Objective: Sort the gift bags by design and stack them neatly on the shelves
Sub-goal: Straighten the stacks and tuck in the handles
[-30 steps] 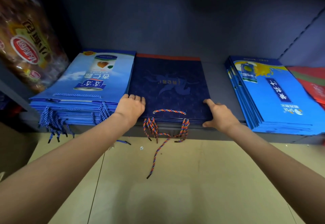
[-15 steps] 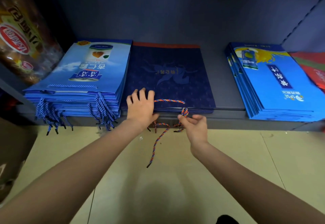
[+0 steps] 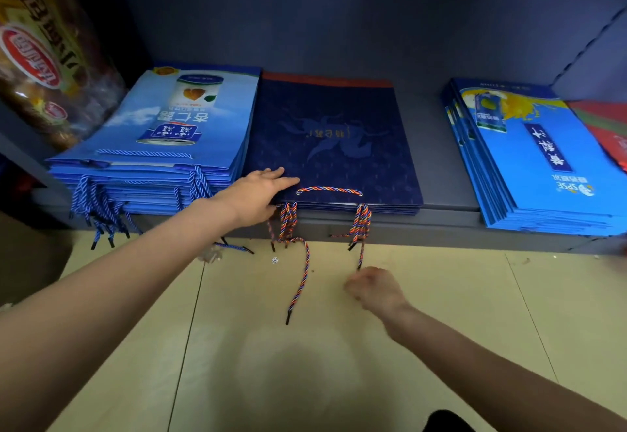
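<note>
Three blue stacks lie flat on the grey shelf [image 3: 444,214], plus a red pile [image 3: 610,126] at far right. The left hand [image 3: 256,195] presses straight fingers on the front left corner of the navy gift bags [image 3: 332,139], long axis running front to back, rope handles [image 3: 360,224] dangling over the edge. The right hand [image 3: 375,287] hangs below the shelf, loosely curled, holding nothing. The light-blue gift bags [image 3: 169,132] touch the navy stack; the bright-blue gift bags [image 3: 536,160] sit well apart.

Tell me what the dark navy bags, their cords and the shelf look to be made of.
Navy bags: apparently coated paper or card, folded flat with crisp edges and a faint sheen.
Cords: twisted rope of blue, orange and white strands, probably synthetic; dark tips.
Shelf: looks like painted metal, matte grey-blue, with a thin front lip; not certain.
</note>
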{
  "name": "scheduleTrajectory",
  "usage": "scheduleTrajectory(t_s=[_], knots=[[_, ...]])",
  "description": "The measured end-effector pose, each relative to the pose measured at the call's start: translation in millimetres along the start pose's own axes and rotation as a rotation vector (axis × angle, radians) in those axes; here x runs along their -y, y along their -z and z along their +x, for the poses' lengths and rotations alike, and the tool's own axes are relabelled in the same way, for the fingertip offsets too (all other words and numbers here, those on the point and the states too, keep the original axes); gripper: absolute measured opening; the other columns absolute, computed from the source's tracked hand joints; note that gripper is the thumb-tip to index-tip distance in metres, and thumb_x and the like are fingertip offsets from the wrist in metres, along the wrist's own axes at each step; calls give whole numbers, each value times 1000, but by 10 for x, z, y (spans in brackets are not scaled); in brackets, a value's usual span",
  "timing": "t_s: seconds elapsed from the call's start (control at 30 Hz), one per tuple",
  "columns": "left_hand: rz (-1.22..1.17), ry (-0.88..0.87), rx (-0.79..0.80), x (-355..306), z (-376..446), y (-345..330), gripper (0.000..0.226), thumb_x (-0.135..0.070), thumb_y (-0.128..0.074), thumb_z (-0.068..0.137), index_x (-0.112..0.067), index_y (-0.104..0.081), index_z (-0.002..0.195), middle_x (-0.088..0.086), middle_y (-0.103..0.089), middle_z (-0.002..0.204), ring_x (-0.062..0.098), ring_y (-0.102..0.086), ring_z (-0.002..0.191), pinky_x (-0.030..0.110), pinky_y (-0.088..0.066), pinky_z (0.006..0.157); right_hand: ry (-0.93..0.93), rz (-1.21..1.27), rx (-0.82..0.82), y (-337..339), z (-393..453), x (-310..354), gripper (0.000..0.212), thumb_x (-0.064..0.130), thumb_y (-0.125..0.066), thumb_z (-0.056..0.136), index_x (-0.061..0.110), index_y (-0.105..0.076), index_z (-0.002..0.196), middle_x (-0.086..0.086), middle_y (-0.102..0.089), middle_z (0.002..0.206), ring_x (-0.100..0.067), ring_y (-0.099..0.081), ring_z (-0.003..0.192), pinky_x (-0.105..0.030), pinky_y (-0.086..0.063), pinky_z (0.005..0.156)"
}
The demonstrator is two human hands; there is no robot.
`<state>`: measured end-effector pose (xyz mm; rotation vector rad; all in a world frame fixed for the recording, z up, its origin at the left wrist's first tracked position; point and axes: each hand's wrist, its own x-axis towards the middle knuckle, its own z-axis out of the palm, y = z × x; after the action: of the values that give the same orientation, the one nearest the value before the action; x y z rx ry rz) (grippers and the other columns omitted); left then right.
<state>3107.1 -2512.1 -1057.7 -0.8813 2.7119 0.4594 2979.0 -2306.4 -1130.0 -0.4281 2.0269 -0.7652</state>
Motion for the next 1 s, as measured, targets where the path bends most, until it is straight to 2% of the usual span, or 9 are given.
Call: scheduleTrajectory(t_s=[0.1, 0.2, 0.33, 0.47, 0.6, 0.73, 0.83, 0.9, 1.0], knots=[[14, 10, -21, -5, 7, -24, 70, -1, -44, 93, -31, -14, 149, 5, -9, 158, 24, -11, 145, 37, -16, 117, 191, -70, 151, -384, 90, 226, 43, 10, -68, 80, 14, -53, 120, -1, -58, 108, -13, -53, 86, -22, -42, 76], [45, 8, -29, -5, -6, -59, 70, -3, -44, 94, -30, -10, 149, 6, -7, 158, 24, -9, 145, 36, -17, 117, 315, -56, 223, -599, 222, 480, 64, 6, -67, 81, 13, -36, 136, 0, -50, 125, -16, -50, 83, -26, -43, 72], [57, 0, -18, -6, -12, -61, 69, -6, -45, 95, -29, -9, 150, 7, -6, 158, 25, -8, 145, 37, -17, 117, 197, 29, 433, -682, 239, 596, 35, -3, -62, 82, 15, -49, 108, -5, -60, 92, -10, -50, 62, -22, -34, 51], [87, 7, 4, -21, -10, -44, 71, -1, -43, 95, -27, -7, 150, 8, -5, 158, 24, -7, 145, 37, -18, 117, 208, -289, 552, -341, 75, 436, 25, -5, -56, 84, 16, -54, 70, 2, -55, 54, -2, -46, 43, -13, -34, 42], [209, 31, 48, -98, 17, -30, 76, 7, -42, 92, -22, -4, 150, 12, -3, 157, 27, -9, 145, 37, -21, 115, 347, -643, 185, 678, 24, 532, 20, 8, -65, 83, 22, -59, 70, 3, -58, 59, 2, -51, 49, -15, -41, 55], [265, 29, 81, -141, 97, 67, 62, -6, -48, 91, -18, -20, 145, 15, -29, 149, 31, -35, 134, 41, -37, 105, 376, -589, -47, 1467, -192, 651, 19, 10, -71, 80, 16, -65, 63, 5, -60, 48, -1, -50, 41, -6, -40, 49], [335, 43, 162, -265, 140, 236, 51, -34, -57, 87, -15, -40, 131, 10, -55, 122, 28, -53, 113, 41, -35, 103, 466, -760, -231, 1626, -286, 679, 7, 13, -70, 81, 12, -71, 74, -6, -63, 59, -17, -59, 64, -20, -42, 63], [369, 78, 194, -415, 185, 365, 39, -46, -51, 86, -12, -53, 105, 6, -59, 105, 27, -55, 106, 42, -28, 104, 517, -879, -399, 1746, -286, 678, 7, 11, -67, 82, 6, -72, 79, -14, -63, 67, -31, -57, 73, -30, -41, 68], [358, 60, 44, -578, 272, 433, 42, -51, -47, 89, -9, -54, 88, 9, -57, 99, 30, -55, 101, 37, -36, 91, 564, -961, -536, 1907, -293, 630, 12, 13, -68, 83, 2, -72, 84, -21, -61, 81, -40, -57, 77, -38, -43, 69]])
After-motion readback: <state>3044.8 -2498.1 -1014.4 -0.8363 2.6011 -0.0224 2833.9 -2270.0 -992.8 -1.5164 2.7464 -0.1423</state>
